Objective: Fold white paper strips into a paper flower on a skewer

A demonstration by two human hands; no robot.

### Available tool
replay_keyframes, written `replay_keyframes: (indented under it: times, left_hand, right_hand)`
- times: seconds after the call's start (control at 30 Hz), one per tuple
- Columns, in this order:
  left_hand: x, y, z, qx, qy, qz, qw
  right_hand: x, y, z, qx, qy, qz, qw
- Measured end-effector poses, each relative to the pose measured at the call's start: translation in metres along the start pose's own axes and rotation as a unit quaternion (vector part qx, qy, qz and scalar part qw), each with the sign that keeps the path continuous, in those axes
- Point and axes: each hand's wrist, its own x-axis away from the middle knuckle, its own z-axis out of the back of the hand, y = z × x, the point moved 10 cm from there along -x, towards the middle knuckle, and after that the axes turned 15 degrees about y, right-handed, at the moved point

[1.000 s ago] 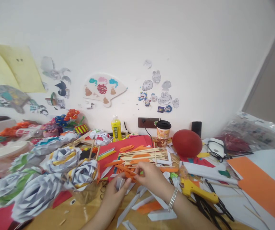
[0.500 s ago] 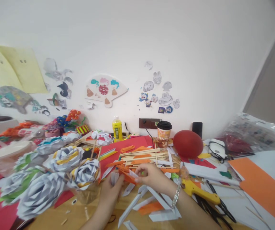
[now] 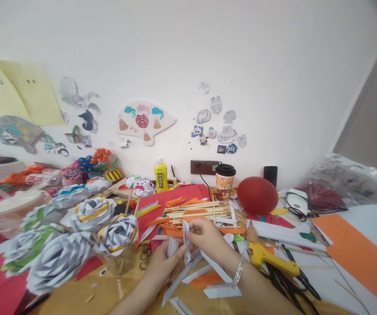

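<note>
My left hand [image 3: 166, 259] is closed around a small folded white paper piece [image 3: 172, 247], which pokes up between its thumb and fingers. In my right hand [image 3: 204, 238], thumb and fingertips pinch a folded white paper strip [image 3: 186, 238], held upright. The two hands almost meet, and the left thumb is close to the strip's lower part. Under and in front of them lie folded white strips [image 3: 219, 291] and an orange folded strip [image 3: 205, 280]. Behind the hands is a pile of wooden sticks [image 3: 197, 213] mixed with orange folded papers [image 3: 170, 230].
Folded paper flowers [image 3: 60, 262] crowd the left. At the back stand a yellow bottle [image 3: 160, 176], a lidded paper cup [image 3: 225, 183] and a red balloon [image 3: 257, 195]. A yellow glue gun [image 3: 274, 260] and orange paper [image 3: 362, 253] lie right.
My right hand has raised a white folded strip upright. My left hand has moved right, closer to it, still holding its white piece. Orange paper formerly between the hands now lies behind them.
</note>
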Motion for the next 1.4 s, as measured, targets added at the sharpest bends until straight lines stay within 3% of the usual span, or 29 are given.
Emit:
replay_keyframes:
  times: [0.07,0.13,0.2,0.33,0.4,0.5,0.63,0.7,0.87,0.93,1.1,1.3,1.4]
  left_hand:
    - [0.001,-0.003,-0.006,0.026,-0.027,0.017,0.999]
    - [-0.002,-0.004,-0.002,0.040,-0.012,0.031,0.999]
    - [-0.006,-0.003,0.007,0.034,0.019,0.031,0.999]
    - [-0.012,0.001,0.018,0.024,0.066,0.014,0.997]
    - [-0.013,-0.001,0.019,0.028,0.070,0.020,0.997]
    - [-0.014,-0.005,0.020,0.035,0.077,0.023,0.996]
    - [-0.015,-0.004,0.021,0.041,0.072,0.004,0.997]
    - [-0.014,-0.004,0.019,0.049,0.061,-0.002,0.997]
    - [-0.010,0.000,0.016,0.043,0.049,-0.010,0.998]
    - [-0.008,0.000,0.013,0.040,0.044,-0.009,0.998]
    - [-0.004,-0.006,0.002,0.065,0.000,0.000,0.998]
    - [0.003,-0.009,-0.005,0.075,-0.039,0.002,0.996]
    - [0.002,-0.012,-0.006,0.109,-0.038,0.021,0.993]
  right_hand:
    - [0.001,-0.008,0.006,0.071,0.014,0.043,0.996]
    - [0.003,-0.018,0.011,0.189,0.016,0.115,0.975]
    - [0.005,-0.016,0.008,0.327,-0.015,0.176,0.928]
    - [0.010,0.013,-0.010,0.534,-0.098,0.243,0.804]
    - [0.011,0.016,-0.015,0.559,-0.099,0.270,0.778]
    - [0.010,0.000,-0.014,0.515,-0.065,0.286,0.806]
    - [0.004,-0.032,0.012,0.369,0.040,0.235,0.898]
    - [0.002,-0.041,0.025,0.289,0.090,0.208,0.930]
    - [-0.003,-0.028,0.026,0.106,0.094,0.089,0.986]
    - [-0.003,-0.021,0.023,0.057,0.105,0.054,0.991]
    - [0.003,-0.020,0.017,0.017,0.158,0.054,0.986]
    - [0.007,-0.016,0.006,-0.017,0.139,0.059,0.988]
    - [0.006,-0.006,0.000,-0.053,0.106,0.014,0.993]
